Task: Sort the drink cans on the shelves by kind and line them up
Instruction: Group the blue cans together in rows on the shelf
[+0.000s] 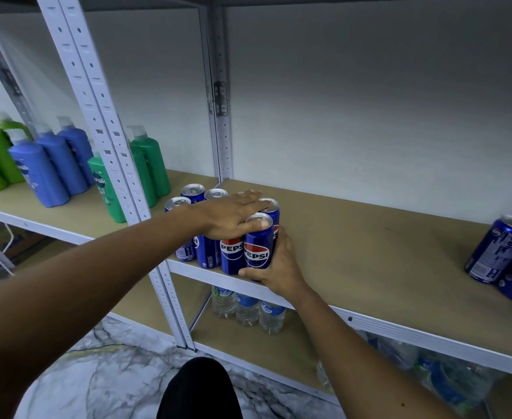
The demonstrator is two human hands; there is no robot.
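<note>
Several slim blue Pepsi cans [232,255] stand upright in a tight cluster at the left end of the brown shelf board [369,252]. My left hand [230,214] lies flat across their tops with straight fingers. My right hand [276,264] curls round the front right can [257,247] from the right side, thumb at its base. Two wider blue cans [502,252] stand apart at the far right edge of the same shelf.
White perforated uprights [121,176] divide this shelf from the left bay, which holds green and blue shampoo bottles [46,173]. Water bottles [248,309] stand on the shelf below. The floor [97,373] is marbled.
</note>
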